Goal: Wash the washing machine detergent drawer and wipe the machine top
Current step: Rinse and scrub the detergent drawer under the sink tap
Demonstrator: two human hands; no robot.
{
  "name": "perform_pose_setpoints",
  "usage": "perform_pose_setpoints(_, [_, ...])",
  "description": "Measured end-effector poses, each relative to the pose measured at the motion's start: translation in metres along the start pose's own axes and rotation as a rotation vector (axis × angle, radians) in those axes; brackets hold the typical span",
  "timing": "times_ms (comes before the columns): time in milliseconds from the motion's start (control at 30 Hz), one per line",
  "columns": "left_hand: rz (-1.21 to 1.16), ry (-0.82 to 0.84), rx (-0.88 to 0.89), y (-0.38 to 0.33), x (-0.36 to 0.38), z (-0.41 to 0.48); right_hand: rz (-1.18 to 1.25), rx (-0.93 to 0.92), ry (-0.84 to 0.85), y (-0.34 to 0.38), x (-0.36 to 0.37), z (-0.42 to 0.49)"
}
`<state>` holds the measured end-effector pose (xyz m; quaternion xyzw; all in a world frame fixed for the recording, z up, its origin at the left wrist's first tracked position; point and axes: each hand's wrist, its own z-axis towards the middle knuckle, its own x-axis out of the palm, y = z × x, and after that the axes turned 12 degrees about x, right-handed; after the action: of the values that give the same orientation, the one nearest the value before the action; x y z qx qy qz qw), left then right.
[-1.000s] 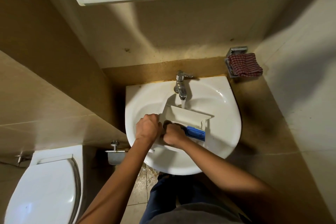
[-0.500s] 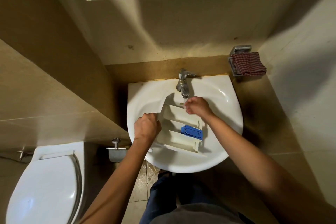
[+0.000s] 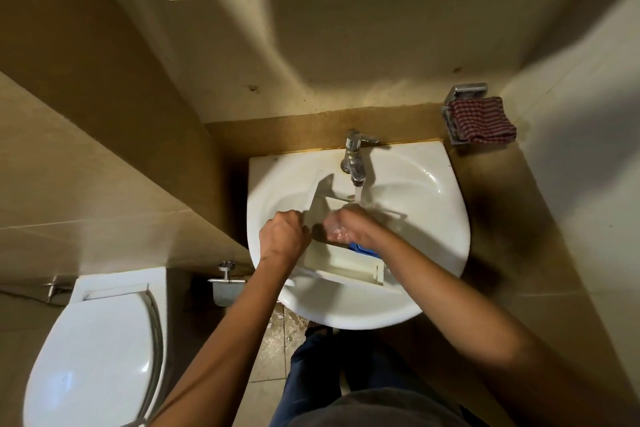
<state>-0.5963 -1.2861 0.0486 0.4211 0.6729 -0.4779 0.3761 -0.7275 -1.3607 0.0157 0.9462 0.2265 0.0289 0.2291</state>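
A person seen from above: left forearm (image 3: 221,329), from 7 o'clock, and right forearm (image 3: 450,288), from 4 o'clock, both bare; left hand (image 3: 284,236) bare, right hand (image 3: 349,224) wet and blurred. At 6 o'clock, dark blue trousers (image 3: 311,367) and the edge of a grey top (image 3: 374,409).

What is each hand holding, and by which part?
Left hand grips the detergent drawer by its left side. Right hand is blurred inside it; cannot tell.

Water is running from the tap (image 3: 356,166) into the white detergent drawer (image 3: 346,265), which is lying tilted in the sink (image 3: 433,218). The left grip (image 3: 284,236) is clutching the drawer's left edge. The right grip (image 3: 349,224), wet and blurred, is sitting inside it, just above the blue insert (image 3: 363,249).
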Motion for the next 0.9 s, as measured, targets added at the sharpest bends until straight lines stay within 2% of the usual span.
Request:
perform_pose_setpoints(67, [-0.038,0.009,-0.013,-0.002,0.001,0.001,-0.529,-0.156,-0.141,-0.012,0.015,-0.006])
perform_pose_setpoints(100, [-0.059,0.010,-0.020,-0.003,0.002,0.002,-0.703,-0.208,-0.191,-0.015,0.023,-0.007])
perform_pose_setpoints(167, [-0.088,0.002,-0.032,-0.004,0.003,0.002,-0.879,-0.255,-0.238,-0.022,0.034,-0.004])
perform_pose_setpoints(267, [-0.078,-0.018,-0.029,-0.003,0.004,0.000,-0.878,-0.346,-0.272,-0.038,0.040,0.002])
perform_pose_setpoints(400, [-0.038,-0.040,-0.014,-0.001,0.004,-0.003,-0.907,-0.360,-0.168,-0.042,0.018,0.005])
perform_pose_setpoints(467, [-0.038,-0.044,-0.011,0.000,0.005,-0.004,-0.934,-0.387,-0.172,-0.043,0.006,0.005])
perform_pose_setpoints(633, [-0.100,-0.029,-0.010,-0.009,0.004,-0.002,-1.033,-0.595,-0.417,-0.047,0.019,0.000])
perform_pose_setpoints(700, [-0.087,-0.033,-0.002,-0.010,0.002,-0.002,-0.927,-0.552,-0.407,-0.049,0.027,0.001])
perform_pose_setpoints(833, [-0.022,-0.033,0.014,-0.005,0.005,-0.006,-0.718,-0.339,-0.180,-0.049,0.027,0.004])
perform_pose_setpoints(900, [-0.001,-0.037,0.010,-0.004,0.007,-0.008,-0.715,-0.326,-0.129,-0.054,0.023,0.008])
